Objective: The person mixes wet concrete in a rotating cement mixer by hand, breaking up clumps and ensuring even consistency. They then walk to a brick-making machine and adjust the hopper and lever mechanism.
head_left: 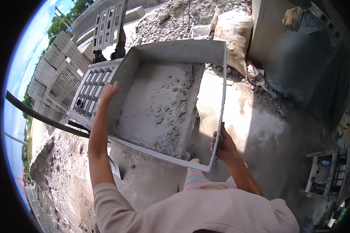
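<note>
In front of me is a large rectangular grey metal frame (174, 48) with upright walls. Within it, loose damp-looking grey concrete mix (165, 105) lies on a flat plate, smooth at the left and crumbly toward the right. The frame's right part juts past the plate, so bright floor shows through. My left hand (111, 91) is closed over the top edge of the left wall. Lower on the opposite side, my right hand (224, 146) grips the right wall from outside, its fingers partly hidden by the metal. A slotted metal mould (93, 87) adjoins the left wall.
A black hose or bar (42, 116) reaches in from the left. Stacked concrete blocks (60, 54) stand far left, with gravel (155, 23) behind. A full sack (233, 37) sits beyond the frame's far right corner. Dark sheeting (307, 70) covers something at right.
</note>
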`<state>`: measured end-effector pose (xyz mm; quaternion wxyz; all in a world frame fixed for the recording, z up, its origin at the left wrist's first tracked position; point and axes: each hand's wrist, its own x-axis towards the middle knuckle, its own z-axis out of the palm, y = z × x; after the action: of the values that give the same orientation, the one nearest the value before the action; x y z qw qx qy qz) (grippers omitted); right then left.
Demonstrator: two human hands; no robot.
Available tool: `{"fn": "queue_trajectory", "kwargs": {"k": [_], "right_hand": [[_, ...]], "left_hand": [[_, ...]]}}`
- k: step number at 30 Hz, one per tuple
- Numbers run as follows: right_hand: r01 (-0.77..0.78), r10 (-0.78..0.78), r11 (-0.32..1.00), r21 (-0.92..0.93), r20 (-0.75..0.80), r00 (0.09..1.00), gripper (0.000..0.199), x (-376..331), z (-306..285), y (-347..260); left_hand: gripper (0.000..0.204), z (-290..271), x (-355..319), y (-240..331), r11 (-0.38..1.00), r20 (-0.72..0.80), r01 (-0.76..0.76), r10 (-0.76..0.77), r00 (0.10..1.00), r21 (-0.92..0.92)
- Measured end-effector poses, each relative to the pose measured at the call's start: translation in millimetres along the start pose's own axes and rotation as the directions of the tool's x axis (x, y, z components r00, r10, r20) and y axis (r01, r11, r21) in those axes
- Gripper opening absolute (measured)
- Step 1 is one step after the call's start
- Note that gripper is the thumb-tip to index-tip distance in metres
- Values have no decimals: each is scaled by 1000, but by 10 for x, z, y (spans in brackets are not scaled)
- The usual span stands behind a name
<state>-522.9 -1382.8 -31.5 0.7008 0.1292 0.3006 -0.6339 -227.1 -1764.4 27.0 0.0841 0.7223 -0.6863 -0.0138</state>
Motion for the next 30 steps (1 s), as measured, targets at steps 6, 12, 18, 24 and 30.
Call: {"fn": "queue_trajectory", "kwargs": {"k": [6, 12, 18, 24, 30], "right_hand": [[-39, 29, 992, 117, 80, 996, 41, -173, -813, -495], [38, -36, 999, -7, 185, 982, 31, -613, -1438, -1026], [286, -280, 957, -55, 96, 955, 29, -1207, -2057, -1494], [207, -209, 978, 33, 251, 945, 34, -1436, -2566, -1759], [-87, -48, 983, 164, 675, 736, 45, -1600, -2999, -2136]], "left_hand": [[52, -13, -362, 309, 969, 58, -204, 198, 979, 142], [56, -78, -918, 950, 979, 83, -202, 201, 976, 4], [57, -51, -1452, 1651, 957, 259, -267, 289, 922, -117], [50, 72, -1805, 1896, 945, 188, -295, 318, 929, -141], [41, 143, -2312, 2128, 941, 218, -285, 322, 921, -184]]}}
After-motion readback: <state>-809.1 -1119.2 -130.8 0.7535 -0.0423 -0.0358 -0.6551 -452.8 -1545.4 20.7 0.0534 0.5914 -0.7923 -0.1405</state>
